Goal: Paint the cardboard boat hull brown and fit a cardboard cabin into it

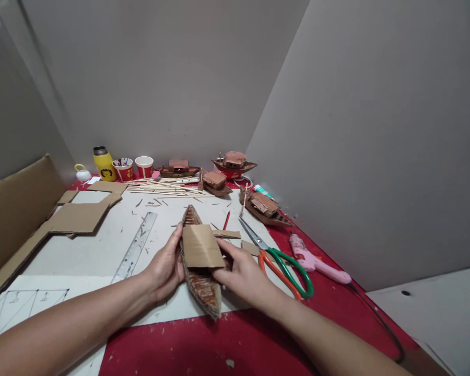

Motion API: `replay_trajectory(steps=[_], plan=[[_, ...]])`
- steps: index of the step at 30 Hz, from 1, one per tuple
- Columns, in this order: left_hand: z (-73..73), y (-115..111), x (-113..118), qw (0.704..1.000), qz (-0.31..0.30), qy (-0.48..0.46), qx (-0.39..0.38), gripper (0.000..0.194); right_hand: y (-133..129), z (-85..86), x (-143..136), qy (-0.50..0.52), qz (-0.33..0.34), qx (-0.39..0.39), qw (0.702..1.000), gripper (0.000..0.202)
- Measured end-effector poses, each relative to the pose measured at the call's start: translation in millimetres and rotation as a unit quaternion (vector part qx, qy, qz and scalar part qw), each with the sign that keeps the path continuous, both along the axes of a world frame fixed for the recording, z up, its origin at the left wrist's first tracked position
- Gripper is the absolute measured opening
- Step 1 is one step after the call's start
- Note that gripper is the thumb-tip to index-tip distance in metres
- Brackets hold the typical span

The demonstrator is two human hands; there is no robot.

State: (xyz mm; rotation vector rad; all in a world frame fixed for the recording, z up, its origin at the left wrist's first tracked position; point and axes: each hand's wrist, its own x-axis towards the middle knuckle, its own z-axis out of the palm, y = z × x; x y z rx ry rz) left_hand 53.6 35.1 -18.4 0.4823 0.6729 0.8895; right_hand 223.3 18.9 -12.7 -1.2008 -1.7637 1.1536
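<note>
A brown model boat (203, 292) of corrugated cardboard is held over the white paper, one pointed end toward me. My left hand (166, 266) grips its left side, thumb up along the edge. Across the boat's middle lies a bent piece of tan cardboard (202, 246). My right hand (238, 269) pinches the right edge of that piece, close against the boat's side; some of its fingertips are hidden. Scissors (276, 253) with green and orange handles lie just right of my right hand. Beyond the boat are a red pencil (226, 222) and a cardboard strip (229, 234).
Finished-looking model boats (264, 206) stand at the back and right. A pink glue gun (315, 261) with a cord lies on the red tabletop (172, 347). At left are a metal ruler (135, 245) and cut cardboard (76, 216). Thin sticks (164, 188), paper cups (144, 167) and a yellow bottle (104, 164) sit behind.
</note>
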Motion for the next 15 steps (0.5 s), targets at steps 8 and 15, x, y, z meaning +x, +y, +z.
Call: replay_trajectory(steps=[8,15], plan=[[11.9,6.2,-5.8,0.995,0.051,0.058,-0.059,0.060,-11.6,20.7,27.0,-0.128,-0.023,0.100,0.986,0.072],[-2.2,-3.4,-0.6,0.989,0.034,0.122,0.078,0.052,-5.6,13.7,19.1,-0.067,-0.047,0.257,0.963,0.047]])
